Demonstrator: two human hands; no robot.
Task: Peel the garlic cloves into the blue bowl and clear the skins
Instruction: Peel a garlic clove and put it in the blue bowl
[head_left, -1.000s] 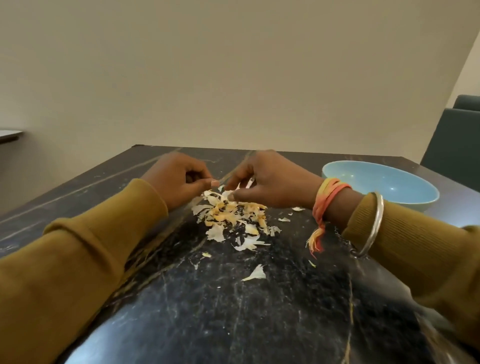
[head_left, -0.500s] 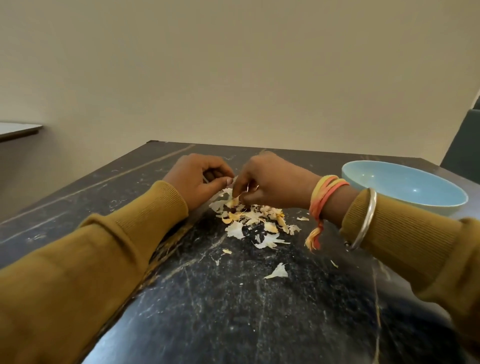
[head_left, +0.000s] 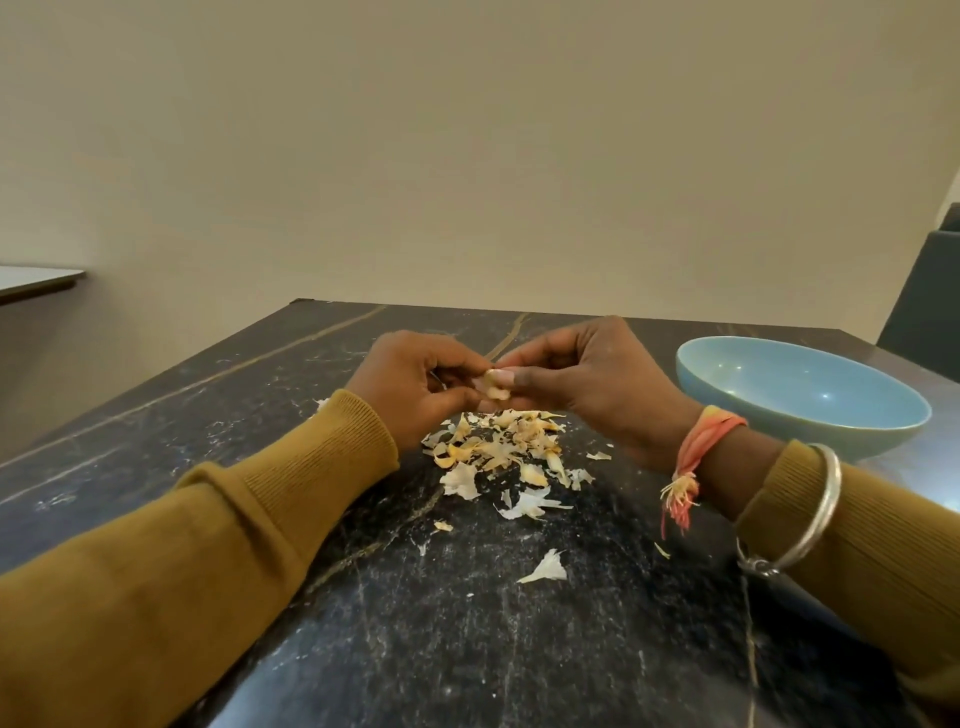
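1. Head view: garlic clove (head_left: 494, 385) pinched between left hand (head_left: 415, 387) and right hand (head_left: 587, 384), raised just above worktop (head_left: 467, 649) for fingertip room.
2. Both hands grasping clove; probably mid-peel.
3. Skins (head_left: 498, 452) heaped directly below, handy for catching fresh peel and clearing later.
4. Blue bowl (head_left: 800, 389) near right hand, ready for drop.

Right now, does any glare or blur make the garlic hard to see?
Head view: small glints inside the blue bowl and a pale sheen on the table beside it, both away from the garlic clove; the clove looks slightly soft, pinched between left hand and right hand; the skins below read clearly; sleeves swell from wide-angle stretch.
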